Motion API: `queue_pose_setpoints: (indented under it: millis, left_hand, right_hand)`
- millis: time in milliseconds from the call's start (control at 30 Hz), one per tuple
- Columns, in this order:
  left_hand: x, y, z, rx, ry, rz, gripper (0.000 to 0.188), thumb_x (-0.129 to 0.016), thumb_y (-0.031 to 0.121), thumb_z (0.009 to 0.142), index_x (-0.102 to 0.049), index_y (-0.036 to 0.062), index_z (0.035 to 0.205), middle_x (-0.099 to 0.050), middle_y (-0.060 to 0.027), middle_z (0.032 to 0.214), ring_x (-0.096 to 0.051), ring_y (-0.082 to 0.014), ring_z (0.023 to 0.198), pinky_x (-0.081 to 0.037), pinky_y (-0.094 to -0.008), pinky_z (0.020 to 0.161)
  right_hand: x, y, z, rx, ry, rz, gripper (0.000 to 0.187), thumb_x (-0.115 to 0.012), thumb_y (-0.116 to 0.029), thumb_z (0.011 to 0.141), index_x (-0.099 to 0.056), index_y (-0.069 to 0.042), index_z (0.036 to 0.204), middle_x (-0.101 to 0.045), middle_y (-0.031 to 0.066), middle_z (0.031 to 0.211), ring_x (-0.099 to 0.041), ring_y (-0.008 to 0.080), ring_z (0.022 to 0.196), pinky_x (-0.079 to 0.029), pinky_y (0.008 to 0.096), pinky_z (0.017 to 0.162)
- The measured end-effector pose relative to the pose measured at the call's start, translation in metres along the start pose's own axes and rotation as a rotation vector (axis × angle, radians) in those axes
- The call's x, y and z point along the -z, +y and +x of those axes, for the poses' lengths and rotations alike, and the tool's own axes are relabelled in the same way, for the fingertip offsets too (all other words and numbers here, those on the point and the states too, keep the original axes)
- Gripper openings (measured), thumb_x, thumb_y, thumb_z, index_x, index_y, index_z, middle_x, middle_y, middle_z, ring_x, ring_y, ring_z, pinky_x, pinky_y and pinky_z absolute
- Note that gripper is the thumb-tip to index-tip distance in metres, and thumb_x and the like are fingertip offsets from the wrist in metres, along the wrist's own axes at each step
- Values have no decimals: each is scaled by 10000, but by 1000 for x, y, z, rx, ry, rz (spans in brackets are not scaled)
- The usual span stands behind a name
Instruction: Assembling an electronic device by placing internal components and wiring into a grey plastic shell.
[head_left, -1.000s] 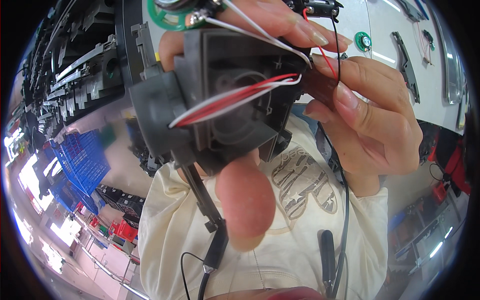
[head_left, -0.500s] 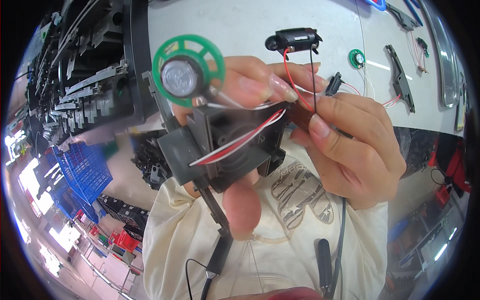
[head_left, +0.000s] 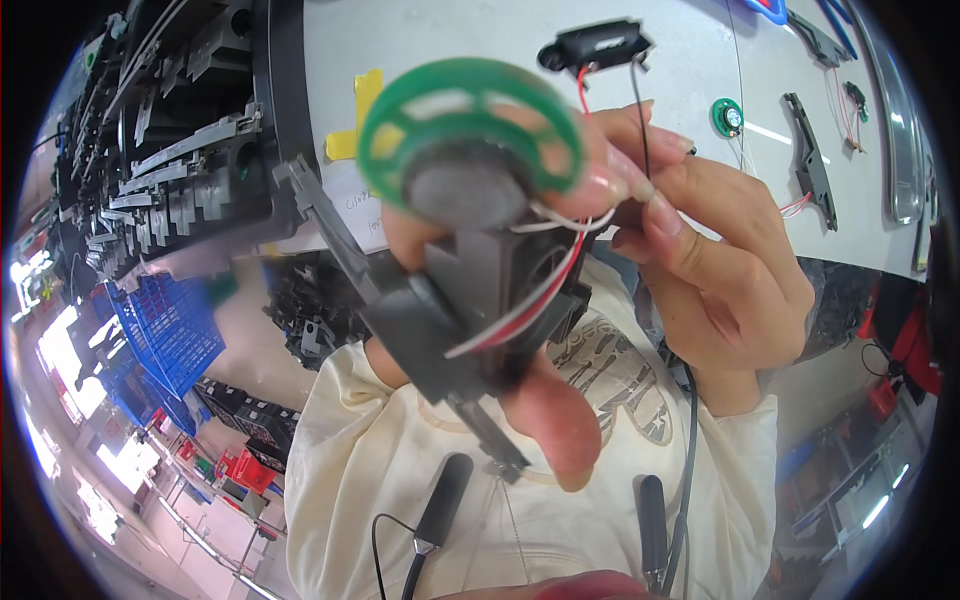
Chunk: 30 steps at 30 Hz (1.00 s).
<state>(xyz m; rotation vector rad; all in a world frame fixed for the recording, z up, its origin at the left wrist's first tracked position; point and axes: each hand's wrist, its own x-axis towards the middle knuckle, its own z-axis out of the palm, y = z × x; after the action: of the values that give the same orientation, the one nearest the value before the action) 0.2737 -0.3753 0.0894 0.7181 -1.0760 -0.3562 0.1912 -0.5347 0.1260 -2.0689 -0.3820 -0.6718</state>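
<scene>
Gripping a dark grey, boxy plastic housing (head_left: 480, 275), the left hand (head_left: 560, 420) keeps its thumb below the housing's near side and its fingers behind and above, reaching out to the right. Housing is held up in front of the chest, tilted, with a narrow dark grey plastic arm (head_left: 328, 222) sticking out at upper left. Right hand (head_left: 725, 270) is closed in a pinch, thumb and index finger on a small dark piece (head_left: 625, 214) at the housing's right, fingertips close to the left hand's; piece mostly covered, details unclear.

Green ring-shaped speaker with a round dark magnet (head_left: 465, 188) sits in front of the left fingers, above the housing, blurred. White wires (head_left: 570, 226) run from it toward the pinch. Red and white wire bundle (head_left: 520, 318) crosses the housing front. Small black oblong plastic part (head_left: 597, 46) shows above the hands, red and black wires leading down from it.

Behind: pale grey table (head_left: 420, 28) with yellow tape (head_left: 368, 95), another small green speaker (head_left: 727, 117) and a slender black plastic strip (head_left: 810, 160). Left side: black tray (head_left: 285, 120) of dark grey parts.
</scene>
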Motion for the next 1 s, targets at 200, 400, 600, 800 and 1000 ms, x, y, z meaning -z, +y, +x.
queue_pose_setpoints:
  millis: [200,400,600,800,1000]
  left_hand:
    - [12,-16,8,-153,56,28,1098,-685,702,645,-299,-36,1361,-410,-158,1277,-469,-523,1154,-395,-588,1002]
    - [16,-18,-2,-127,103,38,1081,-601,757,684,-311,-27,1369,-410,-157,1284,-472,-511,1150,-399,-591,991]
    - [2,-24,0,-262,212,-32,1048,-572,744,732,-285,-24,1385,-408,-154,1281,-466,-519,1138,-341,-630,1020]
    - [8,-14,-2,-159,61,-3,1017,-618,698,742,-288,-23,1380,-396,-172,1277,-465,-549,1119,-324,-667,1006]
    - [0,-9,-3,-139,120,-46,1002,-737,602,701,-311,-35,1347,-423,-182,1233,-476,-574,1079,-407,-620,949]
  right_hand:
    - [-5,0,2,-122,36,155,304,-732,86,685,-659,41,977,-650,213,1016,-638,286,928,-515,342,816]
    - [-1,7,9,7,39,44,328,-780,50,638,-647,30,937,-670,202,968,-654,266,866,-524,315,752]
    - [-3,-8,6,19,68,-114,347,-795,58,609,-638,19,916,-682,187,945,-661,275,832,-534,325,728]
    - [-5,-17,0,26,60,-197,312,-794,47,636,-633,23,902,-667,190,981,-665,291,804,-554,332,683]
    - [-5,-16,-7,144,87,-257,286,-790,33,661,-622,42,893,-654,203,974,-660,306,765,-567,315,597]
